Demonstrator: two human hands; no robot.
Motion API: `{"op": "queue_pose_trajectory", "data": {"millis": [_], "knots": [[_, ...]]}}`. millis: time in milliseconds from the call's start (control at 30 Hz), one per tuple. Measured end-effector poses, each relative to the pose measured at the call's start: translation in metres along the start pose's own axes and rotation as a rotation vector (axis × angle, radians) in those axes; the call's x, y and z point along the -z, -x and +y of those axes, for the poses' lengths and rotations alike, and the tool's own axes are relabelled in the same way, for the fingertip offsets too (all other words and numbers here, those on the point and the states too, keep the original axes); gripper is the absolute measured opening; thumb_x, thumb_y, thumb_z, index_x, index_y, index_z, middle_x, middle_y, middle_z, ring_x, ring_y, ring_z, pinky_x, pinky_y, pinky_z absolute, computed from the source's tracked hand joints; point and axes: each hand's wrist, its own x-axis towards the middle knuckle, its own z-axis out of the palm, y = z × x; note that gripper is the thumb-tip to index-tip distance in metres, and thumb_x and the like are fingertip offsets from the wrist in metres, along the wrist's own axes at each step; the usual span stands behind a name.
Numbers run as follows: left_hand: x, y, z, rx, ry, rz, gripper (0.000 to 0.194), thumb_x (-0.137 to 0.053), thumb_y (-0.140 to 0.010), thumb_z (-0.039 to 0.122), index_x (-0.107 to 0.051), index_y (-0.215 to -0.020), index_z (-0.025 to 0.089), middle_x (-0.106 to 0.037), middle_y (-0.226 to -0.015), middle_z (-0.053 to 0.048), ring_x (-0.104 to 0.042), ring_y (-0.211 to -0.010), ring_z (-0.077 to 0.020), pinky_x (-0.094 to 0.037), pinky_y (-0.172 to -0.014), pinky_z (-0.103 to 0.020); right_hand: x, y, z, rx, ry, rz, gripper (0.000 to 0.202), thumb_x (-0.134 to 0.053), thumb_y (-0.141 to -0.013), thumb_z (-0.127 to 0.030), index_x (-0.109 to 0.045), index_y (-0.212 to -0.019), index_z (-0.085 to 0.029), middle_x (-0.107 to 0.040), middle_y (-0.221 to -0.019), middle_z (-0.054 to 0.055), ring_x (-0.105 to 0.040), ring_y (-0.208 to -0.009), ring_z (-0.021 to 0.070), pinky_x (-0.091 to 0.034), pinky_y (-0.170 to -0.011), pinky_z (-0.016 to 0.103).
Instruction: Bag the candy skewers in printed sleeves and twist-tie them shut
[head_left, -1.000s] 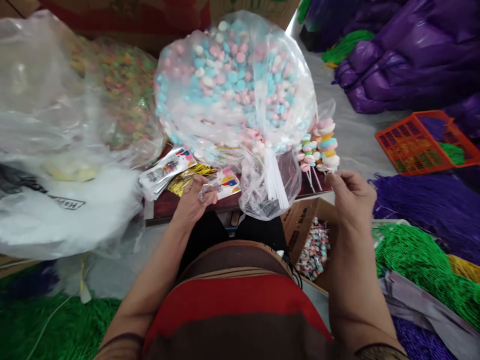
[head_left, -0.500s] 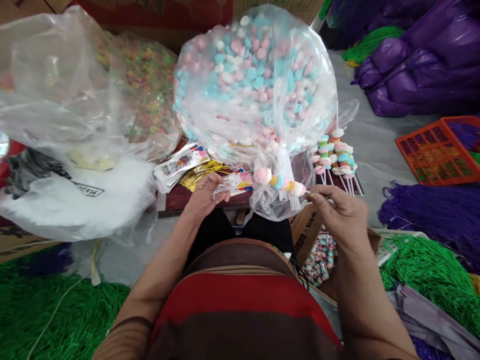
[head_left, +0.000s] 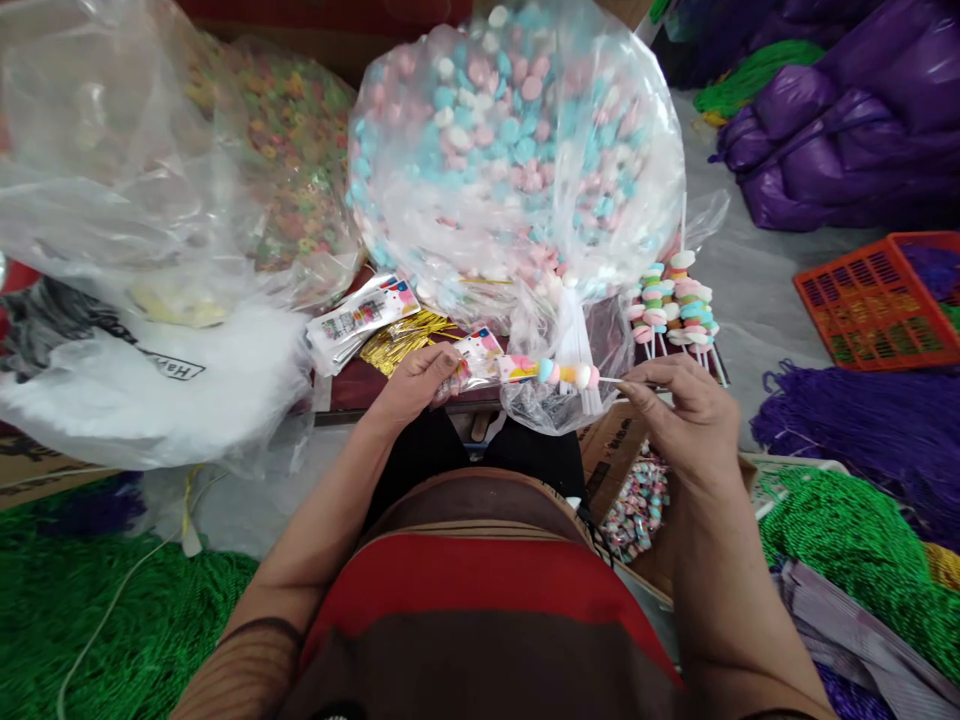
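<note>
My left hand [head_left: 420, 385] pinches the end of a small clear printed wrapper [head_left: 480, 358]. Between my hands, a candy skewer [head_left: 566, 373] with pink, blue, yellow and white pieces lies level, its left part inside the wrapper. My right hand [head_left: 686, 410] grips the bare white stick at the skewer's right end. Just left of the wrapper are gold twist ties [head_left: 405, 338] and a stack of printed wrappers [head_left: 360, 322]. Several finished-looking candy skewers [head_left: 675, 305] stand beyond my right hand. White sticks [head_left: 576, 345] show in a clear bag behind the skewer.
A big bag of pink, blue and white candies [head_left: 510, 150] fills the back, beside a bag of ring candies [head_left: 292, 160]. A white bag [head_left: 150, 390] lies left. A cardboard box [head_left: 611, 450] holds wrapped candies below. An orange crate [head_left: 862, 300] stands right.
The skewer has slid left into the wrapper, so fewer pieces are outside and more bare stick shows by my right hand. The view has shifted slightly.
</note>
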Motion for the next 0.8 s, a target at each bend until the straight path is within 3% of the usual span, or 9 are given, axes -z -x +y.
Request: {"op": "queue_pose_trajectory", "data": {"millis": [133, 300, 433, 533, 633, 733, 800], "knots": [[-0.002, 0.001, 0.014, -0.074, -0.195, -0.052, 0.055, -0.071, -0.083, 0.067, -0.063, -0.06, 0.017, -0.052, -0.053, 0.001, -0.04, -0.049, -0.0085, -0.027, -0.046, -0.022, -0.003, 0.004, 0.003, -0.067, -0.04, 0.005, 0.024, -0.071, -0.09, -0.049, -0.073, -0.078, -0.028, -0.066, -0.072, 0.0, -0.06, -0.068, 0.0187, -0.048, -0.067, 0.035], [-0.003, 0.001, 0.015, -0.058, -0.201, -0.054, 0.049, -0.07, -0.085, 0.064, -0.069, -0.069, 0.018, -0.056, -0.056, 0.001, -0.043, -0.049, -0.0092, -0.029, -0.046, -0.021, -0.013, 0.012, 0.012, -0.126, -0.104, 0.003, 0.036, -0.067, -0.092, -0.058, -0.073, -0.075, -0.027, -0.069, -0.073, 0.001, -0.062, -0.069, 0.0183, -0.049, -0.066, 0.034], [-0.004, 0.003, 0.012, 0.009, -0.063, 0.032, 0.043, -0.077, -0.081, 0.06, -0.078, -0.09, 0.018, -0.059, -0.057, 0.001, -0.045, -0.043, -0.0083, -0.026, -0.041, -0.02, -0.02, 0.017, 0.017, -0.134, -0.119, -0.004, 0.039, -0.065, -0.092, -0.059, -0.073, -0.074, -0.025, -0.072, -0.074, 0.002, -0.066, -0.069, 0.0179, -0.051, -0.067, 0.032], [-0.006, 0.004, 0.017, 0.071, 0.091, 0.039, 0.043, -0.084, -0.075, 0.057, -0.08, -0.093, 0.019, -0.056, -0.053, 0.001, -0.048, -0.038, -0.0091, -0.025, -0.037, -0.02, -0.024, 0.02, 0.019, -0.199, -0.174, -0.043, 0.041, -0.067, -0.09, -0.062, -0.073, -0.075, -0.024, -0.071, -0.072, 0.002, -0.066, -0.07, 0.0182, -0.053, -0.068, 0.032], [-0.01, 0.004, 0.024, 0.13, 0.25, -0.009, 0.043, -0.089, -0.068, 0.055, -0.079, -0.087, 0.018, -0.055, -0.049, 0.003, -0.044, -0.032, -0.008, -0.026, -0.033, -0.019, -0.029, 0.023, 0.02, -0.27, -0.262, -0.086, 0.038, -0.072, -0.085, -0.061, -0.075, -0.08, -0.024, -0.073, -0.074, 0.002, -0.068, -0.072, 0.0186, -0.055, -0.07, 0.033], [-0.014, 0.004, 0.027, 0.168, 0.414, -0.106, 0.039, -0.09, -0.069, 0.05, -0.078, -0.086, 0.017, -0.049, -0.04, 0.006, -0.034, -0.026, -0.0059, -0.038, -0.033, -0.022, -0.035, 0.025, 0.019, -0.309, -0.329, -0.082, 0.032, -0.079, -0.081, -0.055, -0.077, -0.084, -0.024, -0.076, -0.08, 0.002, -0.068, -0.074, 0.0182, -0.056, -0.073, 0.033], [-0.017, 0.004, 0.028, 0.186, 0.5, -0.162, 0.034, -0.087, -0.075, 0.047, -0.076, -0.087, 0.017, -0.043, -0.035, 0.008, -0.035, -0.024, -0.0082, -0.047, -0.038, -0.026, -0.04, 0.027, 0.016, -0.334, -0.377, -0.08, 0.028, -0.081, -0.08, -0.052, -0.078, -0.083, -0.024, -0.075, -0.077, 0.001, -0.067, -0.071, 0.0168, -0.056, -0.071, 0.032]]}}
